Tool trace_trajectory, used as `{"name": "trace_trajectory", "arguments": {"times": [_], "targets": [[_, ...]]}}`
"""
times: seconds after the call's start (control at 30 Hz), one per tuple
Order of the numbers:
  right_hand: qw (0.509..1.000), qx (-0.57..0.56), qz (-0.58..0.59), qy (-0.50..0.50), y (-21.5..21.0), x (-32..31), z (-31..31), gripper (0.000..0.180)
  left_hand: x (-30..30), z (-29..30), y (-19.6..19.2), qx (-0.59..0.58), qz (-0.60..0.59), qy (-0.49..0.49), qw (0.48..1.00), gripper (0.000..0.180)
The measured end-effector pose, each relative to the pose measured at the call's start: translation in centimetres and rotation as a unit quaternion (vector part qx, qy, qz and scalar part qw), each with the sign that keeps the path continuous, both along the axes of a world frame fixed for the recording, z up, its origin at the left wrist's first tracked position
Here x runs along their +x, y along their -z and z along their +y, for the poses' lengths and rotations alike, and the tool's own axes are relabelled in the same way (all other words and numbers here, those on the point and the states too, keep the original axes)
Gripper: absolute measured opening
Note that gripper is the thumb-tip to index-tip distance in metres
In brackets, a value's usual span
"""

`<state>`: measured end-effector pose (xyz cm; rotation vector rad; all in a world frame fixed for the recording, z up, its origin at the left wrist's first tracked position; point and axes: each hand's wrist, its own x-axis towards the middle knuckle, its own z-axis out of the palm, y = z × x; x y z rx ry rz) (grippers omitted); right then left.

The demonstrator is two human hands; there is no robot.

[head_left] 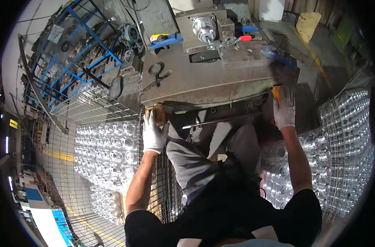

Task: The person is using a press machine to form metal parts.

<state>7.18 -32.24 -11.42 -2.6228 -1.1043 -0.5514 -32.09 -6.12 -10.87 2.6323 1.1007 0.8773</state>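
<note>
My left hand (pixel 155 134), in a white glove, rests on an orange control box (pixel 160 115) at the near left corner of the metal machine table (pixel 191 79). Its fingers are stretched out over the box. On the opposite side my right hand (pixel 284 109), also gloved, lies with straight fingers beside a second orange box (pixel 276 94), touching it. At the far side of the table a shiny round metal part (pixel 204 28) sits in a fixture block (pixel 182 27). A toggle clamp with a red handle (pixel 245 38) reaches across just below the part.
Wire cages hold rows of shiny machined metal parts (pixel 107 152) at my left and more metal parts (pixel 319 152) at my right. A ring-shaped tool (pixel 156 69) lies on the table. Blue clamps (pixel 166 41) flank the fixture. Behind at left stands a blue rack (pixel 78 61).
</note>
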Motion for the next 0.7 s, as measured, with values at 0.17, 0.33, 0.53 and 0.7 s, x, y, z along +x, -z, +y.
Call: {"name": "trace_trajectory", "arguments": {"times": [0.17,0.33,0.53,0.7], "targets": [[0.998,-0.066,-0.007,0.011,-1.0,0.1,-0.3,0.053,-0.5,0.7,-0.1,0.027,0.040,-0.038,0.998,0.066],[0.995,-0.086,0.047,0.018,-3.1,-0.5,0.8,0.053,0.1,0.8,-1.1,0.033,0.084,-0.044,0.995,0.062],[0.989,0.027,0.020,-0.141,-2.0,-2.9,5.6,0.063,6.7,-1.6,-0.3,-0.016,-0.048,0.056,0.997,0.074],[0.993,0.016,0.036,-0.113,-0.2,-3.4,7.5,0.068,10.1,-1.6,0.8,-0.050,-0.044,0.034,0.997,0.079]]}}
